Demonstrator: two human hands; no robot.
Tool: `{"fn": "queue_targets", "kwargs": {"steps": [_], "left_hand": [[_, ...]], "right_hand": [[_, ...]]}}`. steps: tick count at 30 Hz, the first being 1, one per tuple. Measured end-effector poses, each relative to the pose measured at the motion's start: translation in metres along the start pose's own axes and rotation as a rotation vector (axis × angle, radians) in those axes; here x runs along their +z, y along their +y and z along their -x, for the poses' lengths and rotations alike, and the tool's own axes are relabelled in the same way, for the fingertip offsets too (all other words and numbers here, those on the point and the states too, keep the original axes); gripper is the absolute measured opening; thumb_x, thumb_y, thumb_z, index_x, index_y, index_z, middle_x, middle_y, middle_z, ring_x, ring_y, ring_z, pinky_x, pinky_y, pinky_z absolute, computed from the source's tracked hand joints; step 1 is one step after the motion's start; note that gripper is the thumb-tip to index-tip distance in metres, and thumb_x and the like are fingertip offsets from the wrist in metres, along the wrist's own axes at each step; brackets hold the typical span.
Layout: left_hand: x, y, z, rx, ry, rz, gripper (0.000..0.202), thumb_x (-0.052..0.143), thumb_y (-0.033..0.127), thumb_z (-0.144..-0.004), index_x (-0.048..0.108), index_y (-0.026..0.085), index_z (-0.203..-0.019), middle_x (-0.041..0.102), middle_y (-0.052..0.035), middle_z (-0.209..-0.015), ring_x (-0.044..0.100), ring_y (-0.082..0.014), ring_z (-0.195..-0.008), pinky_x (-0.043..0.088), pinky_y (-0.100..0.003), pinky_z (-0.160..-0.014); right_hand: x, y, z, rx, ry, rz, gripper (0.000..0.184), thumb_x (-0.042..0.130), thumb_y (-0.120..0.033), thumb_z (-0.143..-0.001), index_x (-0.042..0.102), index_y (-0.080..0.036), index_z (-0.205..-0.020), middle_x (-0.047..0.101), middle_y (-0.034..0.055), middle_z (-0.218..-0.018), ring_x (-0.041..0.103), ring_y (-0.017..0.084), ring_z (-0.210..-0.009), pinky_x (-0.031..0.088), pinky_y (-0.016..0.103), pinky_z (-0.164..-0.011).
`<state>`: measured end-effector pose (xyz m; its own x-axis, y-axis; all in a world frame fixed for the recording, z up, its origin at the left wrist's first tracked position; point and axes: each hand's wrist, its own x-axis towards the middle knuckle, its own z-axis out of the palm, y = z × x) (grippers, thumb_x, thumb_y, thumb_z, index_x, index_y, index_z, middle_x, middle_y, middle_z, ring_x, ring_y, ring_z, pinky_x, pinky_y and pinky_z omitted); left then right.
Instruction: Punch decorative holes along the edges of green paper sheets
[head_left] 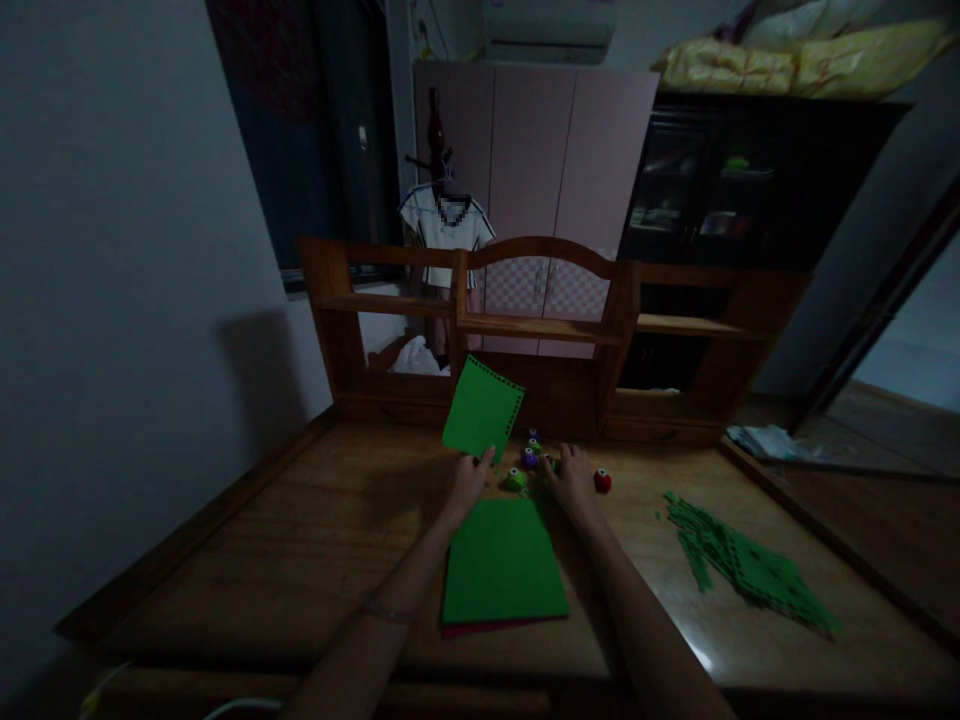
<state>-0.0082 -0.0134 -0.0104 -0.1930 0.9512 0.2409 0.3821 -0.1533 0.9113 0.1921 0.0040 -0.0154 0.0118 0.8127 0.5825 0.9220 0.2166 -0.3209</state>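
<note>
Forearms extend from the near side of a wooden desk, converging toward the far middle. The left hand pinches the near edge of a green sheet between thumb and fingers, holding it tilted up above the desk. The right hand arches over the small round gadgets, fingers bent (whether they grip one cannot be told). Desk surface runs left to the wall, giving that side room; at the far edge the shelf unit sets the limit. Near the hands lies a flat paper stack, green over red. The sheet, thin and slightly curved, bears dark holes along its far and right edges; the gadgets are rounded, green, purple and red. Ragged, perforated green scraps lie at right.
</note>
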Motion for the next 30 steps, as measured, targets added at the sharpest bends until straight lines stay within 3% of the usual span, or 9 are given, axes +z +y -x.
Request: {"fn": "queue_targets", "kwargs": {"steps": [12, 18, 22, 26, 30], "left_hand": [[0.000, 0.001, -0.001, -0.024, -0.012, 0.000, 0.050, 0.041, 0.061, -0.074, 0.052, 0.015, -0.056, 0.049, 0.0000, -0.045, 0.048, -0.0118, -0.041, 0.032, -0.021, -0.044], [0.001, 0.001, 0.000, -0.022, -0.002, 0.005, 0.051, 0.041, 0.061, -0.073, 0.047, 0.016, -0.049, 0.047, -0.0003, -0.043, 0.048, -0.0122, -0.040, 0.032, -0.022, -0.043], [0.001, 0.000, -0.001, -0.017, -0.003, 0.019, 0.051, 0.042, 0.062, -0.072, 0.048, 0.016, -0.050, 0.048, -0.0002, -0.043, 0.048, -0.0123, -0.041, 0.033, -0.022, -0.044], [0.000, 0.001, -0.001, -0.016, 0.011, -0.019, 0.052, 0.041, 0.062, -0.072, 0.047, 0.016, -0.046, 0.047, -0.0010, -0.041, 0.048, -0.0126, -0.040, 0.031, -0.023, -0.045], [0.001, 0.000, -0.001, -0.003, 0.001, -0.032, 0.052, 0.041, 0.061, -0.073, 0.048, 0.016, -0.046, 0.048, -0.0013, -0.041, 0.048, -0.0129, -0.041, 0.031, -0.023, -0.046]], "right_hand": [[0.004, 0.004, 0.000, 0.046, 0.046, -0.036, 0.033, 0.046, -0.036, -0.080, 0.051, -0.015, -0.105, 0.055, 0.0117, -0.096, 0.049, 0.025, -0.093, 0.035, 0.033, -0.079], [0.003, 0.003, 0.001, 0.043, 0.052, -0.044, 0.034, 0.047, -0.038, -0.079, 0.052, -0.014, -0.104, 0.055, 0.0127, -0.094, 0.050, 0.026, -0.092, 0.035, 0.035, -0.079], [-0.002, -0.002, 0.002, 0.012, 0.121, -0.065, 0.036, 0.045, -0.039, -0.080, 0.051, -0.013, -0.105, 0.055, 0.0139, -0.096, 0.048, 0.027, -0.094, 0.035, 0.038, -0.082], [-0.021, -0.006, -0.010, 0.024, 0.275, -0.171, 0.038, 0.041, -0.043, -0.083, 0.050, -0.015, -0.107, 0.054, 0.0142, -0.103, 0.047, 0.025, -0.100, 0.033, 0.039, -0.087], [-0.062, 0.003, -0.031, 0.098, 0.379, -0.291, 0.038, 0.037, -0.045, -0.085, 0.052, -0.015, -0.103, 0.058, 0.0131, -0.097, 0.053, 0.022, -0.090, 0.038, 0.036, -0.081]]}}
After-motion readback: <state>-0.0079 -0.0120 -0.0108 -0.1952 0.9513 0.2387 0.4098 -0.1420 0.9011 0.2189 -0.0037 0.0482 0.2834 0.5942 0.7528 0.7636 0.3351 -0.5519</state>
